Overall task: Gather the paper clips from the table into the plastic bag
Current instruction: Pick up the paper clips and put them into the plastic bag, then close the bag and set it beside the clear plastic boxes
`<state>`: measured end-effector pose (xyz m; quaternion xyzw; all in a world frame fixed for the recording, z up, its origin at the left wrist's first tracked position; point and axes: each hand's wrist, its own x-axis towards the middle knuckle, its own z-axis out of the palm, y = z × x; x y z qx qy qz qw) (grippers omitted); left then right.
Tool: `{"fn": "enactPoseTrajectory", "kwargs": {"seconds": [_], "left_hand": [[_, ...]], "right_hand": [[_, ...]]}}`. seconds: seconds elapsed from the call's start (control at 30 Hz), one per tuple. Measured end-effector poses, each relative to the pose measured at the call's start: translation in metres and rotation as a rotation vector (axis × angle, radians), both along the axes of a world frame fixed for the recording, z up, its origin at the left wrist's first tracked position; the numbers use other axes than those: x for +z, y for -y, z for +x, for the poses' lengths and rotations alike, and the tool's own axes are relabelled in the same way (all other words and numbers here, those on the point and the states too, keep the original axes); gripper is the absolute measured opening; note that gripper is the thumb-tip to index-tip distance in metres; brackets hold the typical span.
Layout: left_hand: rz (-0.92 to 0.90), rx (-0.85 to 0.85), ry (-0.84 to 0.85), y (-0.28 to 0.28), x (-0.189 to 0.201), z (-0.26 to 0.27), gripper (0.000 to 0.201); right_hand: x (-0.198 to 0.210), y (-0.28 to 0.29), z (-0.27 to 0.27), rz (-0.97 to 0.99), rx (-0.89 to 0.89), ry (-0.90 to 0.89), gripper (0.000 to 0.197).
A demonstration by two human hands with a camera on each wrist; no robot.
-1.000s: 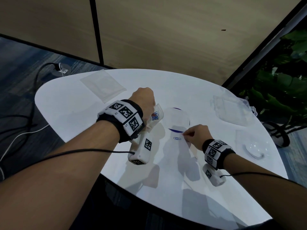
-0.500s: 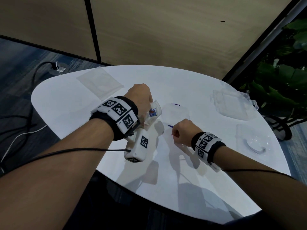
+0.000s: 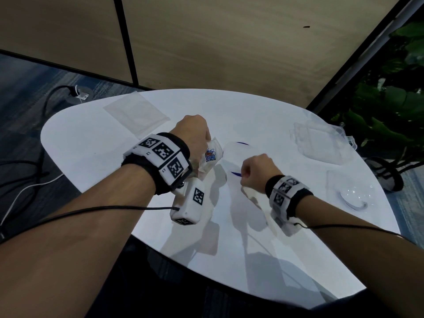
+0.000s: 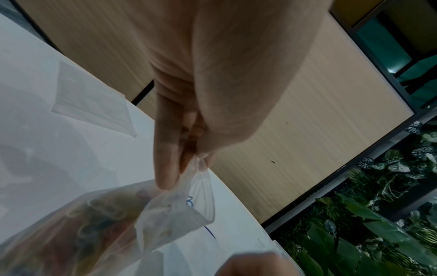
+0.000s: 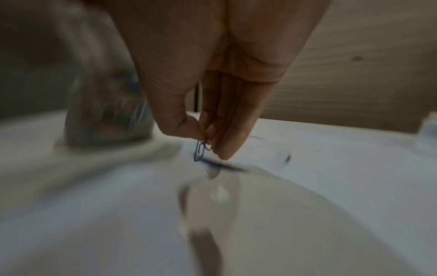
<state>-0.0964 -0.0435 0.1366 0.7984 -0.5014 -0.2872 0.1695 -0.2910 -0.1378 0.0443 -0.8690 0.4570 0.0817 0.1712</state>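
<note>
My left hand (image 3: 197, 136) pinches the rim of a small clear plastic bag (image 3: 210, 157) above the white table (image 3: 91, 143); the bag (image 4: 132, 220) holds several coloured paper clips (image 3: 210, 154). My right hand (image 3: 254, 173) is lifted just right of the bag. In the right wrist view, thumb and fingers (image 5: 227, 145) pinch a blue paper clip (image 5: 201, 150) that hangs down above the table. The head view hides that clip behind the hand.
A clear round lid with a blue rim (image 3: 238, 154) lies between my hands. A flat clear bag (image 3: 137, 113) lies at the back left. A clear plastic box (image 3: 321, 143) and another clear lid (image 3: 353, 196) sit at the right. Plants (image 3: 390, 106) stand beyond the table's right edge.
My right hand picked the blue clip off the table, lifted and moved left toward the bag. My left hand has kept hold of the bag.
</note>
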Motion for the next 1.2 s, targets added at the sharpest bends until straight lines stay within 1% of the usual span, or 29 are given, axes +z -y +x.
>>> {"fn": "enactPoseTrajectory", "kwargs": {"seconds": [0.07,0.13,0.17,0.2,0.23,0.27,0.3,0.4,0.43,0.5,0.57,0.6,0.67,0.73,0.8,0.87,0.9,0.93,0.97,1.03,1.07,1.1,1.2], "left_hand": [[0.000,0.000,-0.001,0.001,-0.001,0.000,0.028],[0.000,-0.003,-0.005,0.001,-0.002,-0.001,0.029],[-0.004,-0.006,-0.003,0.001,-0.003,-0.001,0.029],[-0.012,-0.007,0.002,0.001,-0.004,-0.001,0.030],[-0.020,-0.009,0.007,0.001,-0.005,-0.001,0.031],[-0.025,-0.009,0.005,0.000,-0.005,-0.001,0.031],[-0.026,-0.010,-0.005,0.000,-0.005,-0.001,0.032],[-0.022,-0.007,-0.051,-0.002,-0.004,-0.001,0.029],[-0.025,-0.004,-0.067,-0.002,-0.004,0.000,0.027],[-0.039,0.000,-0.085,-0.004,-0.004,0.002,0.026],[-0.043,-0.015,-0.104,-0.006,-0.003,0.003,0.027],[-0.046,-0.028,-0.114,-0.007,-0.002,0.003,0.028],[-0.061,-0.060,-0.115,-0.008,-0.002,0.000,0.030],[-0.053,-0.088,-0.113,-0.009,-0.004,-0.001,0.032],[-0.011,-0.117,-0.140,-0.010,-0.005,0.002,0.041],[0.036,-0.170,-0.150,-0.013,-0.006,0.005,0.050],[0.052,-0.207,-0.140,-0.015,-0.007,0.006,0.050],[0.054,-0.244,-0.124,-0.017,-0.007,0.006,0.046],[0.041,-0.274,-0.103,-0.019,-0.008,0.006,0.036],[-0.010,-0.306,-0.048,-0.022,-0.009,0.006,0.012],[-0.034,-0.317,-0.033,-0.024,-0.010,0.006,0.008],[-0.045,-0.321,-0.027,-0.024,-0.011,0.007,0.013],[-0.051,-0.293,-0.017,-0.021,-0.014,0.010,0.025]], "right_hand": [[0.021,0.005,0.007,0.095,-0.175,0.329,0.006],[0.043,0.003,0.018,0.249,-0.317,0.664,0.006],[0.052,-0.001,0.025,0.330,-0.349,0.792,0.007],[0.058,-0.005,0.030,0.381,-0.348,0.872,0.008],[0.062,-0.010,0.036,0.402,-0.320,0.901,0.009],[0.063,-0.014,0.041,0.393,-0.275,0.887,0.010],[0.061,-0.019,0.045,0.348,-0.208,0.831,0.010],[0.055,-0.031,0.047,0.153,0.062,0.609,0.010],[0.055,-0.034,0.045,0.125,0.142,0.571,0.010],[0.055,-0.036,0.040,0.082,0.293,0.483,0.017],[0.055,-0.036,0.035,0.011,0.411,0.351,0.023],[0.054,-0.036,0.033,-0.025,0.436,0.313,0.022],[0.054,-0.037,0.032,-0.065,0.419,0.300,0.017],[0.055,-0.039,0.031,-0.076,0.382,0.283,0.015],[0.056,-0.040,0.029,-0.100,0.361,0.259,0.014],[0.058,-0.041,0.025,-0.103,0.313,0.288,0.009],[0.059,-0.041,0.024,-0.087,0.275,0.321,0.007],[0.059,-0.041,0.023,-0.066,0.235,0.351,0.005],[0.060,-0.043,0.022,-0.043,0.200,0.371,0.005],[0.062,-0.045,0.022,-0.005,0.151,0.401,0.005],[0.062,-0.046,0.023,0.016,0.128,0.417,0.004],[0.063,-0.047,0.023,0.040,0.108,0.436,0.005],[0.062,-0.047,0.027,0.107,0.069,0.495,0.018]]}}
